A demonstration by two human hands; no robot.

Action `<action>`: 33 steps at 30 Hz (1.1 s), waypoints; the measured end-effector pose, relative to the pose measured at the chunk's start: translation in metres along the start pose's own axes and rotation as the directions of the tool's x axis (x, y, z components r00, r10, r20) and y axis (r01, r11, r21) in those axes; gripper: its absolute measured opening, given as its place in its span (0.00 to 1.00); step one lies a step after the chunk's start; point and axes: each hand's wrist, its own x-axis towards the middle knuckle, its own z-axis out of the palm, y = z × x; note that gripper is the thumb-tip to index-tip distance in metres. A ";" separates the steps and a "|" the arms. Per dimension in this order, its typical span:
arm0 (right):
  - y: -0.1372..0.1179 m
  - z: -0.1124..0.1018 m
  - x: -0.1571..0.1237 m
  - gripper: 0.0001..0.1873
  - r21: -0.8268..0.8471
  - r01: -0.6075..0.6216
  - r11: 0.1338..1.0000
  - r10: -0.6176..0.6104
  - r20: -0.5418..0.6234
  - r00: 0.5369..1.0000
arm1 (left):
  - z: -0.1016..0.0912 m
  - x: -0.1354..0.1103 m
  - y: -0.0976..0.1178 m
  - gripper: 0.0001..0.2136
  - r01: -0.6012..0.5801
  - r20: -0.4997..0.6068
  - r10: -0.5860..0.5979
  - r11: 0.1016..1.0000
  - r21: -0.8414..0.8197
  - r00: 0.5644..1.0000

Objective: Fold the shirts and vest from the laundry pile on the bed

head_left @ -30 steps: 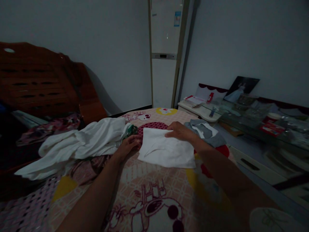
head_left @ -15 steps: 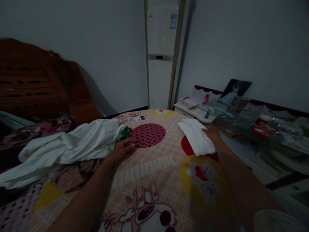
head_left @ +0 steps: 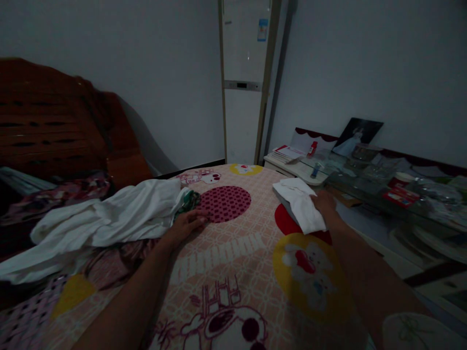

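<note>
Cloth (head_left: 299, 204), folded, lies lengthwise away at the right edge of the bed (head_left: 233, 253), under the right hand (head_left: 324, 203) (grip unclear); left hand (head_left: 188, 221), loosely spread, rests well apart beside the heap (head_left: 120, 214).

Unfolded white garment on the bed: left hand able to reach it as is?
Probably yes: the left hand rests on the bedspread right beside the white garment, with nothing visibly between them.

Your right hand (head_left: 324, 203) has carried the folded white cloth (head_left: 301, 205) from mid-bed to the bed's right edge, atop the grey garment (head_left: 282, 201); your left hand (head_left: 187, 222) let go.
</note>
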 end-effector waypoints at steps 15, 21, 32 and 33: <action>-0.023 0.035 -0.019 0.18 0.020 0.511 0.859 -0.511 -0.008 0.859 | 0.000 0.003 -0.005 0.24 -0.068 0.045 0.064 0.995 0.077 0.997; -0.061 0.032 -0.035 0.27 -0.026 0.493 0.870 -0.493 -0.047 0.869 | 0.001 0.005 -0.008 0.23 -0.070 0.054 0.065 0.993 0.090 0.996; -0.114 0.075 -0.062 0.26 0.019 0.496 0.868 -0.496 0.076 0.865 | 0.004 0.004 -0.012 0.15 -0.177 0.073 0.165 0.959 0.220 0.984; -0.121 0.080 -0.067 0.25 0.079 0.537 0.840 -0.542 0.060 0.838 | 0.005 0.004 -0.011 0.14 -0.191 0.064 0.180 0.947 0.259 0.982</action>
